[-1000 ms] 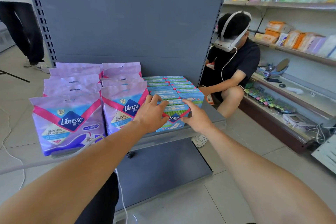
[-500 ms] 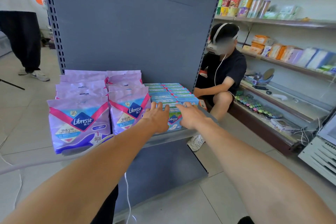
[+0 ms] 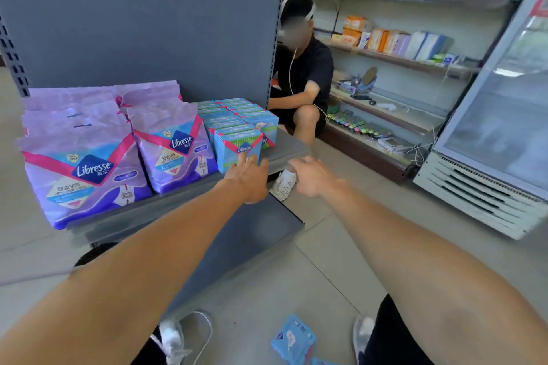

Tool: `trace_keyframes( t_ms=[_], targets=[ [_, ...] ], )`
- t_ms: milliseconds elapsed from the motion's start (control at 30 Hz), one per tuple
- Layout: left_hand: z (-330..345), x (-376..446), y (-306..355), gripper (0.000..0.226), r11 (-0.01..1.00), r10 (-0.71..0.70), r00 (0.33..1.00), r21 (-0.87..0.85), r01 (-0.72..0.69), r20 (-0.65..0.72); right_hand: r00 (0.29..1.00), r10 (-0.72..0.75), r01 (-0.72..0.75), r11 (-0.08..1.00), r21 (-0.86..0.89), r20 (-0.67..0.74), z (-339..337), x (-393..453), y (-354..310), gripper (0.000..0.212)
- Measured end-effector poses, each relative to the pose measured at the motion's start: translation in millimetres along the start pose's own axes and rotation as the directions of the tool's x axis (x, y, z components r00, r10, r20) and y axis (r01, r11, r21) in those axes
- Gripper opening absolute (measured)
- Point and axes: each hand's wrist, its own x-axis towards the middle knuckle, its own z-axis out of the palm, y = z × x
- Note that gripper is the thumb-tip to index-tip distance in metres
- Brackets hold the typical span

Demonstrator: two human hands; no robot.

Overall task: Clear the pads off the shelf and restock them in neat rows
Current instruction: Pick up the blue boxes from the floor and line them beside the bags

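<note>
Grey shelf [image 3: 284,147] bears the blue packs [image 3: 237,145] just ahead of the left hand [image 3: 247,179], flat-fingered against the front one, while the right hand [image 3: 311,176] hovers loosely unclasped beside; best square that pack gently, pressing evenly.

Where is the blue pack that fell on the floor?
In the head view, the blue pack lies on the floor tiles at the bottom, between the person's two shoes, below the shelf.

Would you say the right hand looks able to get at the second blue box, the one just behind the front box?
Probably yes. The right hand hovers open beside the shelf edge, nothing lies between it and the second box, whose right side is exposed. The left hand only touches the front box.
</note>
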Motion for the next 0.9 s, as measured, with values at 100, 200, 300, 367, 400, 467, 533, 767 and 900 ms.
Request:
trace_keyframes(
  t_ms=[100, 200, 300, 367, 400, 467, 533, 767, 900],
  targets=[
    [28.9, -11.6, 20.8, 0.059, 0.998, 0.069, 0.997, -0.006, -0.069, 0.034, 0.997, 0.075, -0.076, 0.997, 0.027, 0.024, 29.2, -32.7, 17.3, 0.056],
    [71.0, -23.6, 43.4, 0.057, 0.991, 0.128, 0.988, -0.036, -0.126, 0.09, 0.987, 0.145, -0.146, 0.989, 0.014, 0.066, 71.5, -62.4, 35.4, 0.057],
    [121.5, -37.6, 64.1, 0.06, 0.982, 0.188, 0.962, -0.032, -0.185, 0.2, 0.965, 0.209, -0.222, 0.973, 0.065, 0.161, 126.2, -90.2, 50.5, 0.057],
    [153.2, -46.2, 75.2, 0.062, 0.977, 0.214, 0.94, -0.04, -0.211, 0.266, 0.942, 0.245, -0.27, 0.959, 0.085, 0.229, 159.2, -106.2, 60.0, 0.064],
    [169.5, -49.0, 81.9, 0.061, 0.974, 0.226, 0.928, -0.048, -0.222, 0.296, 0.928, 0.263, -0.296, 0.951, 0.095, 0.263, 176.7, -113.5, 66.3, 0.066],
    [198.1, -50.8, 92.5, 0.058, 0.971, 0.24, 0.909, -0.074, -0.229, 0.341, 0.904, 0.286, -0.335, 0.936, 0.112, 0.317, 207.6, -124.6, 78.9, 0.067],
    [226.0, -50.9, 100.5, 0.064, 0.967, 0.255, 0.883, -0.087, -0.241, 0.395, 0.875, 0.319, -0.383, 0.917, 0.117, 0.363, 235.2, -135.8, 90.8, 0.064],
    [322.0, -36.0, 121.4, 0.082, 0.959, 0.278, 0.815, -0.095, -0.268, 0.508, 0.748, 0.425, -0.554, 0.823, 0.127, 0.509, 333.9, -148.2, 126.7, 0.06],
    [382.7, -28.4, 136.1, 0.082, 0.948, 0.312, 0.772, -0.122, -0.295, 0.553, 0.659, 0.471, -0.659, 0.738, 0.147, 0.587, 397.6, -155.2, 132.8, 0.062]
  ],
)
